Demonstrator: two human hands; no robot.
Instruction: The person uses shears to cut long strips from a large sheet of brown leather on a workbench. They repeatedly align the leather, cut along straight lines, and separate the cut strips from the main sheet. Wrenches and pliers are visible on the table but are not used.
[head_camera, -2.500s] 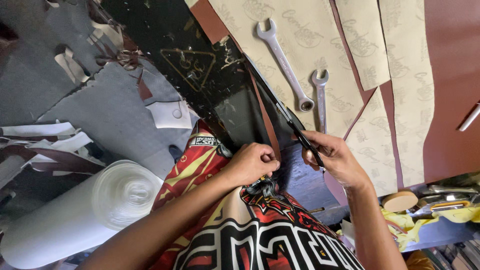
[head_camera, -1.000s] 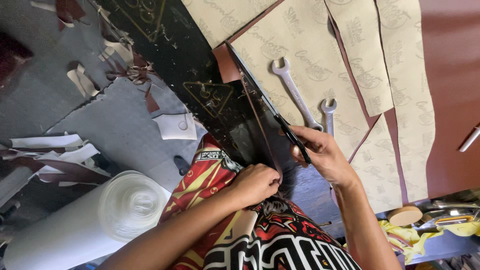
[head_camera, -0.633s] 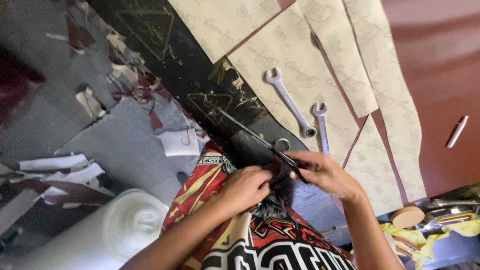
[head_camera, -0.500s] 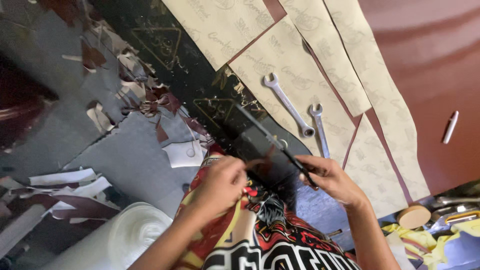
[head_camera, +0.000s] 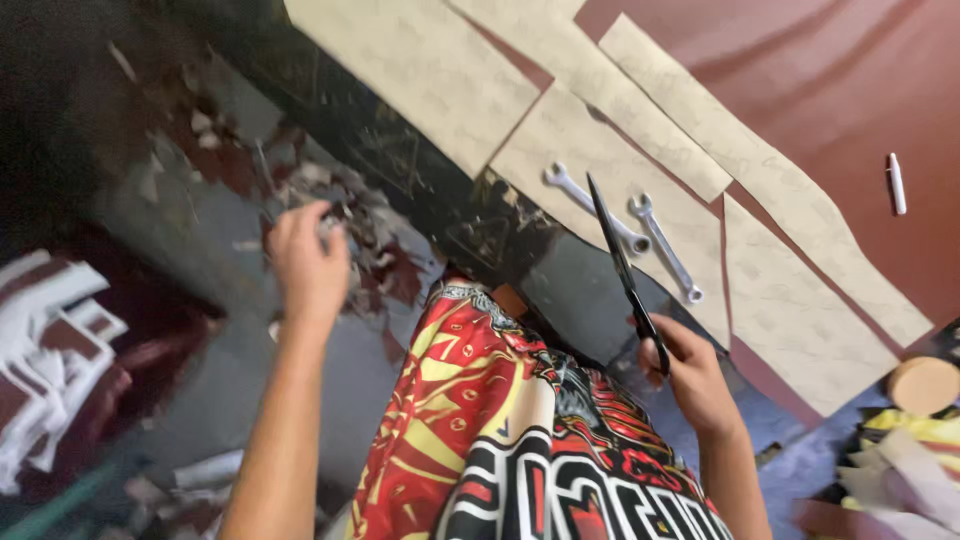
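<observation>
On the worktable, from big to small:

Table top: reddish-brown sheet filling the one-to-three-o'clock corner, running under everything else.

Dark patterned material: black stretch with faint gold line drawings, crossing from eleven o'clock toward the centre.

Paper patterns: several beige cut pieces lying flat over the brown sheet, from twelve o'clock down to three o'clock, edges close together.

Printed garment: red, yellow, black and white, at six o'clock, between the two arms.

Scrap pile: small maroon and pale offcuts, blurred, at about ten o'clock, just beside the left hand.

Left hand: out at nine-to-ten o'clock over the scraps, fingers curled down; motion blur, so I cannot tell whether it grips anything.

Right hand: at four o'clock, clenched on the handles of the scissors.

Scissors: black, blades closed together, tip pointing to twelve o'clock, rising from the right hand across the spanners' patch.

Spanners: two silver ones side by side on a beige pattern, right of centre, just beside the blades.

Tape roll: tan disc at the three-to-four o'clock edge.

White marker: small stick alone on the brown sheet at two o'clock.
</observation>
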